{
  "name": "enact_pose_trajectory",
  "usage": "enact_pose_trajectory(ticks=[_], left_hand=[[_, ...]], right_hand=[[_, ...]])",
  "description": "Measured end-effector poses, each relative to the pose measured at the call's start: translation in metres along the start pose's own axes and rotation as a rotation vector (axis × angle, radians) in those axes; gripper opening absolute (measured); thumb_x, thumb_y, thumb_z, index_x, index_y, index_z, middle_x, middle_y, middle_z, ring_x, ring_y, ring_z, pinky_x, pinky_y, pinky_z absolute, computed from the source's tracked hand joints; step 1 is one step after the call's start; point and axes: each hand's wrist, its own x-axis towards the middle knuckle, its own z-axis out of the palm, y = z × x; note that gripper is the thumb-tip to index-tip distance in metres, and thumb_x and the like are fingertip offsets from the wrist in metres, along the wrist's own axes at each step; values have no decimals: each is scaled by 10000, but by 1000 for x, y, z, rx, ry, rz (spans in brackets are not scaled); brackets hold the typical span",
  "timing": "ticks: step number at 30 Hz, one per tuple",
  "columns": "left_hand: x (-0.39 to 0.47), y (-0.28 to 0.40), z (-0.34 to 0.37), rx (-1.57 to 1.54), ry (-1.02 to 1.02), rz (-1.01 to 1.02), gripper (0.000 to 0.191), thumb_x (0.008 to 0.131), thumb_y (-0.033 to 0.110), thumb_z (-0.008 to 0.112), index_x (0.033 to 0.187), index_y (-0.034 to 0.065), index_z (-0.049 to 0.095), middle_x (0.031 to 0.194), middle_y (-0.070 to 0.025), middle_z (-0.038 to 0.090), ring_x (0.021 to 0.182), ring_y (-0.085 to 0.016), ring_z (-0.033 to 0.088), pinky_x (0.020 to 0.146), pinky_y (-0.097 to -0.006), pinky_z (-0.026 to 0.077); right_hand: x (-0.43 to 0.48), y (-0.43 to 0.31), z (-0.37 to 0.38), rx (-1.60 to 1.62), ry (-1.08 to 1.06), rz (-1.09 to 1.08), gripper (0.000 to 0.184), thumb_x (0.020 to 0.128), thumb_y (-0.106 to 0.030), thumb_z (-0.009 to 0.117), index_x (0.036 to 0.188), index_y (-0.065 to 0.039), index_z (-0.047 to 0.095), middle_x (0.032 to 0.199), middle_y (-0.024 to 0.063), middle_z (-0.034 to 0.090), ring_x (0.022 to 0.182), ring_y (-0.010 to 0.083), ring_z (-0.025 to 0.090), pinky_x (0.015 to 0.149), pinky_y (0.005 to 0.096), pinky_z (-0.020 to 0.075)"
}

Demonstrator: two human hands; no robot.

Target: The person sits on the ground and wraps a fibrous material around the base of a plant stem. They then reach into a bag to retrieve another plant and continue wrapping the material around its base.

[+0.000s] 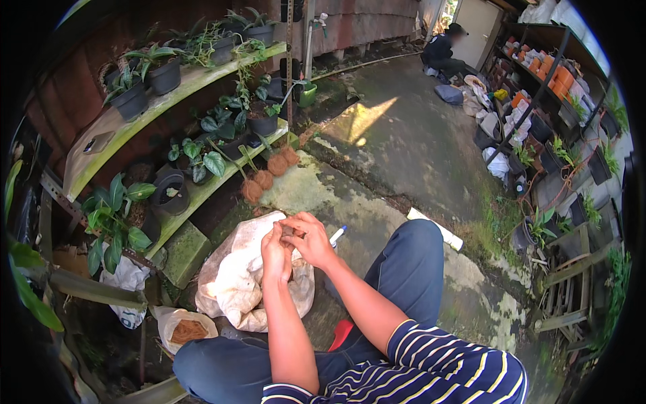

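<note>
My left hand (276, 252) and my right hand (310, 240) meet in front of me, above a large white woven sack (237, 272). Between their fingertips is a small dark brown thing (286, 231), mostly covered by the fingers; what it is I cannot tell. The sack is crumpled, with its mouth rolled open. A smaller white bag (166, 318) of brown fibre (188, 331) stands by my left knee. Behind the sack, several brown fibre-wrapped balls (252, 191) with green stems lie along the lower shelf's edge. A marker with a blue end (338, 235) is just beyond my right hand.
Potted plants fill two mossy shelves (176, 96) on the left, where a phone (96, 143) also lies. A concrete block (184, 255) stands under them. A white tube-like pack (439, 230) lies past my right knee. Another person (444, 53) sits far back, near a rack of orange pots (560, 81).
</note>
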Motion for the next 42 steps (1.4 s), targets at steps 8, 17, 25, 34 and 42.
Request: enact_pose_trajectory(ticks=[8,17,25,34,42], left_hand=[[1,-6,1,-46,-38,-3,376,1152,315,487,1269,-14,628,1176,-112,692,1069,-203,680,969,-369,543],[7,-16,-11,128,-33,58,355,1147,307,504,1216,-4,661,1061,-79,723,940,-175,688,868,-338,556],[1,1,-6,-13,-99,-51,335,1132,338,533,1155,28,661,960,-61,677,918,-194,675,868,-356,547],[0,0,-9,171,-135,-79,396,1126,403,527,1092,33,663,1012,-39,679,947,-157,647,880,-334,527],[0,9,-5,438,-72,-89,399,1136,372,519,1072,10,674,967,-49,685,905,-151,665,850,-347,565]], right_hand=[[2,-2,10,160,73,131,285,844,-14,716,1127,-24,686,1175,110,596,1155,306,521,868,374,543],[8,-8,-12,-37,-110,99,355,845,-38,725,1196,-69,681,1212,121,623,1172,351,538,1004,401,512],[18,-22,-40,64,-359,157,524,818,-111,781,1328,-73,670,1240,144,655,1124,325,626,993,418,511],[19,-26,-46,-83,-379,53,587,743,-262,833,1264,-26,704,1082,161,715,939,308,683,865,404,544],[15,-2,-30,139,-302,191,412,769,-184,808,1143,-18,761,1028,167,744,935,292,706,848,397,552]])
